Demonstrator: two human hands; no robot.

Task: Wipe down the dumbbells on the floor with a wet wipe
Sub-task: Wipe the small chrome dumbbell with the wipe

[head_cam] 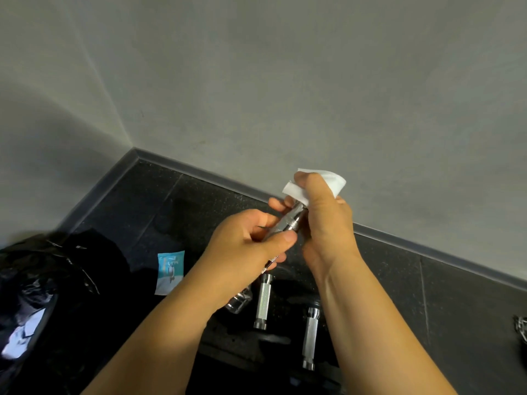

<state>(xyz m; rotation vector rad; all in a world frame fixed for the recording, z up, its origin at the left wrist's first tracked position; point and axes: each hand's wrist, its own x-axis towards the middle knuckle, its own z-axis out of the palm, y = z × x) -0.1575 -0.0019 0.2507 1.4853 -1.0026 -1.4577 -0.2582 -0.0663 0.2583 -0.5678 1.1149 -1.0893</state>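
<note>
My left hand (251,240) grips a chrome knurled dumbbell bar (288,223), held up off the floor and tilted up to the right. My right hand (325,218) holds a white wet wipe (332,181) wrapped over the bar's upper end; the tip of the bar is hidden under the wipe and my fingers. Two more chrome dumbbell handles (263,302) (310,337) lie on the dark floor below my forearms, with a shiny piece (239,302) beside them, partly hidden by my left arm.
A light blue wipe packet (170,270) lies on the black floor tiles to the left. A black plastic bag (42,286) fills the lower left corner. A grey wall with a skirting board (399,240) runs behind. A metal chain piece (520,327) shows at the right edge.
</note>
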